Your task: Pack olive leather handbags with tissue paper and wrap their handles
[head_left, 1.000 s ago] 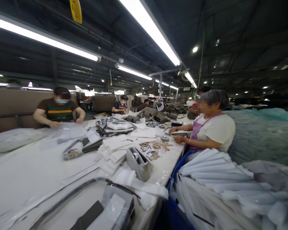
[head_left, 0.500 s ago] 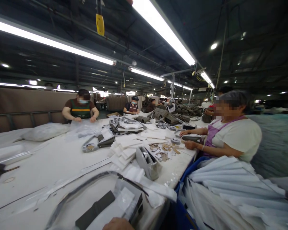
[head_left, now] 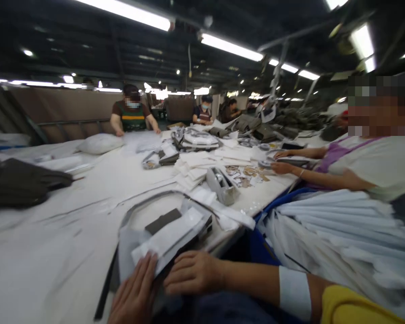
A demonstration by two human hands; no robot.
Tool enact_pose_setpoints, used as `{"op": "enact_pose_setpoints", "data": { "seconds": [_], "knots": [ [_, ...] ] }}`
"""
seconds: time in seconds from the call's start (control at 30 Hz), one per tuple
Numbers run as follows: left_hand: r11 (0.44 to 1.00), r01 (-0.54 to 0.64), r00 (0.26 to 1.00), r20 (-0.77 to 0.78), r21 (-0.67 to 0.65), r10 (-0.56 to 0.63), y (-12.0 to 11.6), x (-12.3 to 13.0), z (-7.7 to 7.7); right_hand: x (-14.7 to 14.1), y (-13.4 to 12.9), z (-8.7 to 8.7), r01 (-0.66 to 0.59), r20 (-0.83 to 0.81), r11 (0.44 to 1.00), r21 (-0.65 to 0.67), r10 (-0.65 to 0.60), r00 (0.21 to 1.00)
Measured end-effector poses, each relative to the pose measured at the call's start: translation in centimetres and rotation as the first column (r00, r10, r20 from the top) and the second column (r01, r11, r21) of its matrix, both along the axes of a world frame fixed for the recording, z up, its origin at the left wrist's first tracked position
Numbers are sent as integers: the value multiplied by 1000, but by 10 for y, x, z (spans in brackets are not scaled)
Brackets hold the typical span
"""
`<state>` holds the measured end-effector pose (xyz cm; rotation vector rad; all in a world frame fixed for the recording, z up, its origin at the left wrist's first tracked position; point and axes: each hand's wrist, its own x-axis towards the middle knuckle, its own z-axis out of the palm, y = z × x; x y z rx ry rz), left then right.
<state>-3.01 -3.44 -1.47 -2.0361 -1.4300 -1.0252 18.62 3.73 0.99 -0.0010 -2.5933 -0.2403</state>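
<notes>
Before me on the table lies a dark grey fabric bag (head_left: 164, 221) with a long strap (head_left: 145, 196) looped out behind it. White tissue-like sheet (head_left: 175, 231) and clear plastic cover part of it. My left hand (head_left: 137, 288) rests on the near left part of the white covering, fingers stretched out flat. My right hand (head_left: 194, 272) is at the bag's near right edge, its fingers loosely bent and pointing left, with nothing visible in them. The right thumb is hidden, and I cannot tell whether those fingertips touch the bag.
A grey tape dispenser (head_left: 221, 186) stands behind the bag, near white foam sheets (head_left: 195, 164) and paper scraps (head_left: 248, 175). Dark fabric (head_left: 23, 182) lies at left. A blue bin (head_left: 265, 243) holds white sheets at right. A co-worker (head_left: 344, 166) sits on the right; others work farther back.
My view has tilted down and swung left. Both my hands now show by the bag, where only part of one hand was visible before. More white covering lies over the bag.
</notes>
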Motion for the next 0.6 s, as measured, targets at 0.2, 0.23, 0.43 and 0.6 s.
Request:
{"op": "enact_pose_setpoints", "data": {
  "seconds": [0.2, 0.23, 0.43, 0.6],
  "knots": [
    [980, -144, 985, -116, -136, 128, -15, 6, 10, 26, -7, -23, 126, 44, 986, -113, -122, 992],
    [977, -149, 985, -114, -155, 132, -15, 7, 11, 24, -6, -27, 108, 33, 988, -113, -105, 994],
    [969, -158, 984, -111, -192, 139, -19, 11, 20, -1, -1, -33, -35, -151, 994, -101, 19, 988],
    [960, -173, 981, -129, -219, 147, -18, 11, 22, -9, -3, -35, -95, -193, 984, -149, 66, 979]
  ]
}}
